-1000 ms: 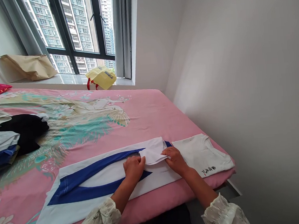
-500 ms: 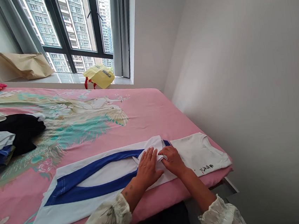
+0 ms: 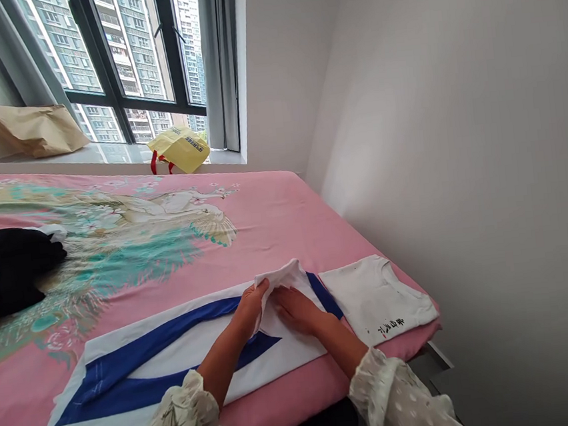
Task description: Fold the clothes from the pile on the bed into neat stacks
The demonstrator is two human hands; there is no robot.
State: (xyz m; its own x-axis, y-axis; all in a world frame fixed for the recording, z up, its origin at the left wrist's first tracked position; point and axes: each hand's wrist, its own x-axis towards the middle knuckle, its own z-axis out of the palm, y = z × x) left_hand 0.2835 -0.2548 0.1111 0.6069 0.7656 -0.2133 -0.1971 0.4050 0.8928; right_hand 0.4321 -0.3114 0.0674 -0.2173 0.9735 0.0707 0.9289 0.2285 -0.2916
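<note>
A long white garment with blue bands (image 3: 127, 362) lies stretched across the near side of the bed. My left hand (image 3: 250, 306) pinches a raised white flap of it between thumb and fingers. My right hand (image 3: 296, 309) rests on the garment just beside the flap, fingers extended and their tips partly hidden under the lifted cloth. To the right, a folded white T-shirt with dark lettering (image 3: 380, 297) lies flat at the bed's corner, against the garment's end.
The pink patterned bedsheet (image 3: 269, 221) spreads beneath everything. A pile of dark and white clothes (image 3: 12, 266) lies at the left. On the window ledge are a brown paper bag (image 3: 29, 130) and a yellow bag (image 3: 182, 149). A wall (image 3: 484, 153) rises on the right.
My left hand has shifted left and gone from lying flat to gripping the cloth. The white flap is lifted, and my right hand has moved left and flattened out. The view has turned slightly right.
</note>
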